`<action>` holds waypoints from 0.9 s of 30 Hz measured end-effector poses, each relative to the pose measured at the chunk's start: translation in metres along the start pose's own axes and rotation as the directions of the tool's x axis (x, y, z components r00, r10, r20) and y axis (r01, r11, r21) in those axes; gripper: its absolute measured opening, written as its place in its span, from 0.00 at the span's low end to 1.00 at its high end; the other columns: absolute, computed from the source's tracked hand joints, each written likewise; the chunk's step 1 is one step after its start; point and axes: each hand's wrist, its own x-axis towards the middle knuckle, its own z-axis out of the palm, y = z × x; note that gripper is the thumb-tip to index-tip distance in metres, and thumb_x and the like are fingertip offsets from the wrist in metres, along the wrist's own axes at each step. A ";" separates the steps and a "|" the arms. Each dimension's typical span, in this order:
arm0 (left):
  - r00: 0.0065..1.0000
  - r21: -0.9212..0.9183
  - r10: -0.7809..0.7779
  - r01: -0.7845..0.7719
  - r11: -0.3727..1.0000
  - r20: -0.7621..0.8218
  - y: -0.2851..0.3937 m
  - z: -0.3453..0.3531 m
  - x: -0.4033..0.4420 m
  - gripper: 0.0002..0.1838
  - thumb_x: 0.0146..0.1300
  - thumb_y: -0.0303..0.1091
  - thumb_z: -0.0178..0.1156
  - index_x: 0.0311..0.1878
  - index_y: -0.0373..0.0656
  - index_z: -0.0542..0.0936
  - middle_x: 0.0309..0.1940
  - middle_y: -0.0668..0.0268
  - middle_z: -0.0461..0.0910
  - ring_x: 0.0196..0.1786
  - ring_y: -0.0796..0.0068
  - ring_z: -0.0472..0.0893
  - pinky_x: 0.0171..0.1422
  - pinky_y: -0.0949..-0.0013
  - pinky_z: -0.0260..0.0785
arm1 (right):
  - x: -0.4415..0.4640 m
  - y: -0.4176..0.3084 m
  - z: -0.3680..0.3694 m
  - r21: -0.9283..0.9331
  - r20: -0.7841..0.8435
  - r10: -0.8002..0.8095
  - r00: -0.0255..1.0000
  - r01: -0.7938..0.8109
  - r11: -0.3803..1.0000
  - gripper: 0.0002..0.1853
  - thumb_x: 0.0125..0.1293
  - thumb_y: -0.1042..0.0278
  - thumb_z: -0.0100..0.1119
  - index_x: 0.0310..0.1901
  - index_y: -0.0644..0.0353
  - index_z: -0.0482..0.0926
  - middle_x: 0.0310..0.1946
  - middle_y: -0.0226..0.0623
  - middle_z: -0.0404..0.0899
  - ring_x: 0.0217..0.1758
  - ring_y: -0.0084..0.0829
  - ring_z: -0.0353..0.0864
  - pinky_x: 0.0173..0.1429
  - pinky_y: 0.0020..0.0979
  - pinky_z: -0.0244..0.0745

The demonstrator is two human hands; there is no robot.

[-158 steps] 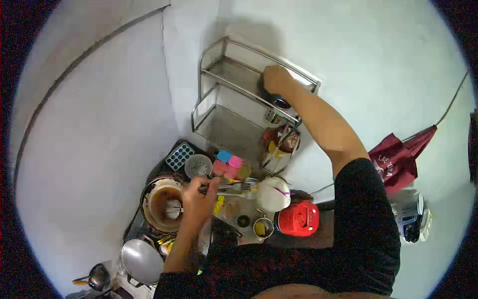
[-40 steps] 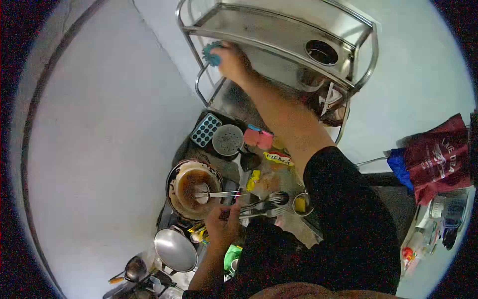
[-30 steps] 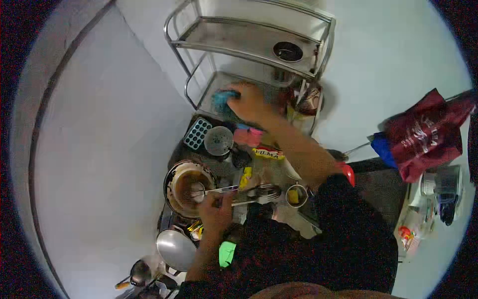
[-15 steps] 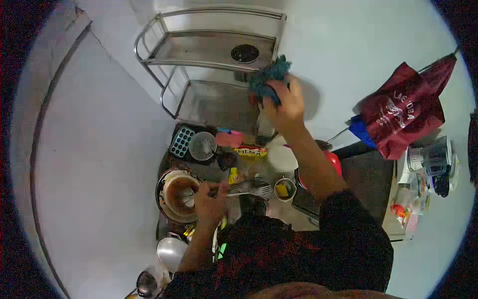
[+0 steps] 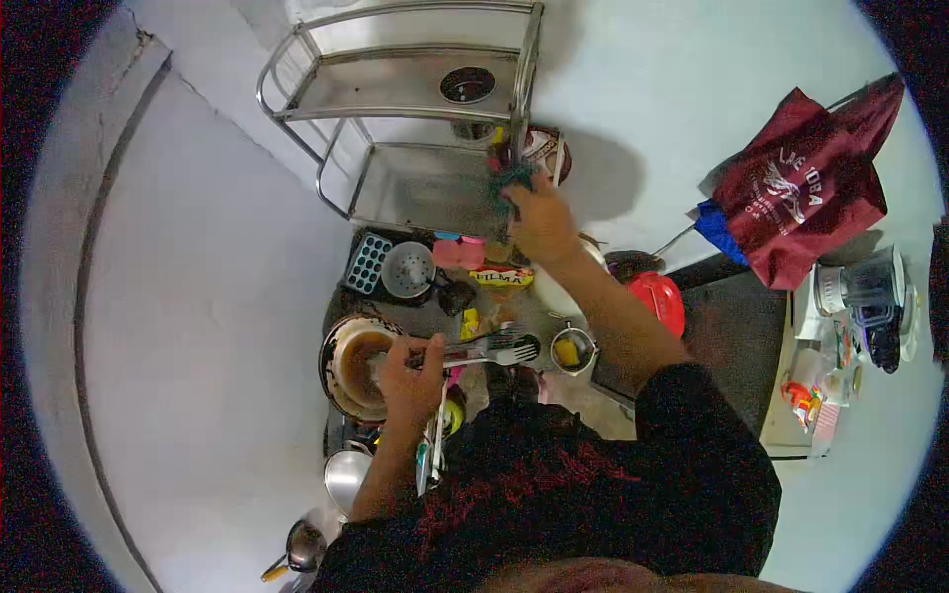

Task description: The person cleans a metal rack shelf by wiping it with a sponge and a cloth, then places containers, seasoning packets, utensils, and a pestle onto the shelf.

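Note:
My left hand (image 5: pixel 412 381) is closed around a bundle of cutlery, including a metal fork (image 5: pixel 509 354). The cutlery's ends point right, and the hand is beside a large pot (image 5: pixel 331 368) with brownish contents. My right hand (image 5: pixel 544 225) reaches up to the metal rack's right post, fingers closed on a crumpled dark teal cloth (image 5: pixel 512 181). The cloth is at the post, though whether it presses on it is hard to tell. Just above it shows a small red and yellow thing (image 5: pixel 499 146), and behind the post a round brown-and-white patterned object (image 5: pixel 549 155).
The two-tier metal rack (image 5: pixel 395 102) carries a round dark dish (image 5: pixel 467 85). Below stand a blue mould tray (image 5: pixel 368 263), a grey strainer (image 5: pixel 408 269), a yellow packet (image 5: pixel 501 278) and a small pot (image 5: pixel 573 349). A red lid (image 5: pixel 657 303) and hanging maroon bag (image 5: pixel 799 193) are right.
My right hand has moved down and left with the cloth, from beside the rack's post to against it. The round patterned object now shows. My left hand keeps the cutlery; the view shifted slightly.

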 end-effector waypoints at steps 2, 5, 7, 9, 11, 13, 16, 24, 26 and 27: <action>1.000 0.037 -0.016 0.016 0.999 0.007 0.000 -0.001 0.001 0.18 0.66 0.43 0.74 0.33 0.37 0.82 0.28 0.57 0.83 0.31 0.62 0.82 0.41 0.58 0.74 | -0.018 0.002 0.016 -0.048 0.095 0.032 0.995 -0.027 0.998 0.21 0.53 0.73 0.66 0.53 0.55 0.84 0.51 0.53 0.75 0.51 0.56 0.81 0.54 0.55 0.80; 1.000 0.103 0.015 -0.016 0.995 0.005 -0.014 0.001 -0.002 0.18 0.66 0.44 0.73 0.34 0.37 0.82 0.29 0.58 0.84 0.32 0.63 0.82 0.41 0.58 0.74 | -0.053 -0.009 0.027 -0.079 0.294 0.047 0.955 -0.025 0.997 0.22 0.55 0.72 0.66 0.55 0.56 0.82 0.48 0.52 0.78 0.49 0.57 0.82 0.55 0.54 0.81; 0.995 0.192 0.095 -0.091 0.977 -0.013 -0.022 0.002 0.002 0.18 0.66 0.45 0.73 0.34 0.38 0.82 0.29 0.59 0.84 0.33 0.64 0.82 0.42 0.59 0.75 | -0.070 -0.002 0.021 0.178 0.200 0.048 0.979 -0.085 0.980 0.22 0.59 0.71 0.67 0.56 0.59 0.80 0.47 0.49 0.80 0.50 0.52 0.83 0.57 0.48 0.81; 0.995 0.188 0.100 -0.095 0.977 -0.018 -0.007 -0.001 0.004 0.18 0.66 0.44 0.73 0.34 0.38 0.83 0.29 0.59 0.85 0.32 0.65 0.83 0.41 0.60 0.75 | -0.065 0.002 0.011 0.312 0.139 0.058 0.989 -0.099 0.945 0.22 0.61 0.70 0.67 0.57 0.60 0.79 0.47 0.48 0.82 0.51 0.49 0.84 0.58 0.45 0.81; 0.997 0.179 0.081 -0.076 0.981 -0.021 0.010 -0.006 0.002 0.17 0.66 0.44 0.73 0.35 0.39 0.84 0.28 0.59 0.85 0.31 0.66 0.84 0.39 0.63 0.76 | -0.050 -0.009 -0.028 0.641 -0.020 0.288 0.957 -0.209 0.739 0.22 0.63 0.69 0.66 0.59 0.62 0.78 0.48 0.45 0.83 0.53 0.42 0.84 0.60 0.41 0.79; 0.999 0.192 0.048 -0.049 0.980 0.014 0.005 -0.006 0.002 0.17 0.66 0.44 0.73 0.35 0.38 0.84 0.28 0.59 0.86 0.31 0.66 0.85 0.39 0.63 0.77 | -0.031 -0.002 -0.039 0.781 -0.167 0.411 0.896 -0.134 0.610 0.23 0.66 0.69 0.65 0.62 0.64 0.76 0.51 0.44 0.84 0.56 0.36 0.84 0.63 0.37 0.76; 0.997 0.210 -0.034 0.018 0.977 0.070 0.003 -0.006 0.004 0.17 0.66 0.44 0.73 0.36 0.38 0.84 0.29 0.59 0.86 0.32 0.66 0.86 0.40 0.64 0.77 | 0.034 0.003 -0.050 0.686 -0.303 0.387 0.871 -0.082 0.723 0.24 0.67 0.68 0.63 0.64 0.63 0.76 0.54 0.47 0.83 0.57 0.37 0.84 0.65 0.37 0.75; 0.998 0.118 -0.010 0.002 0.993 0.065 0.053 -0.007 -0.009 0.16 0.68 0.42 0.72 0.36 0.38 0.83 0.29 0.59 0.85 0.33 0.71 0.83 0.42 0.64 0.76 | 0.135 0.032 -0.064 0.653 -0.273 0.269 0.924 -0.027 0.757 0.20 0.67 0.69 0.60 0.60 0.63 0.81 0.50 0.53 0.84 0.55 0.48 0.85 0.63 0.38 0.77; 0.998 0.151 -0.027 0.019 0.988 0.051 0.044 -0.008 -0.011 0.15 0.68 0.41 0.72 0.36 0.38 0.82 0.29 0.59 0.85 0.33 0.71 0.82 0.42 0.64 0.76 | 0.142 0.037 -0.060 0.598 -0.289 0.256 0.922 -0.035 0.801 0.20 0.66 0.71 0.59 0.59 0.63 0.82 0.49 0.54 0.85 0.54 0.51 0.85 0.61 0.40 0.78; 0.999 0.165 -0.030 0.022 0.986 0.045 0.043 -0.008 -0.009 0.15 0.68 0.41 0.72 0.35 0.38 0.82 0.30 0.59 0.85 0.33 0.71 0.82 0.43 0.65 0.76 | 0.134 0.035 -0.059 0.597 -0.297 0.260 0.919 -0.033 0.801 0.20 0.66 0.71 0.59 0.59 0.63 0.82 0.49 0.54 0.85 0.54 0.51 0.85 0.61 0.40 0.78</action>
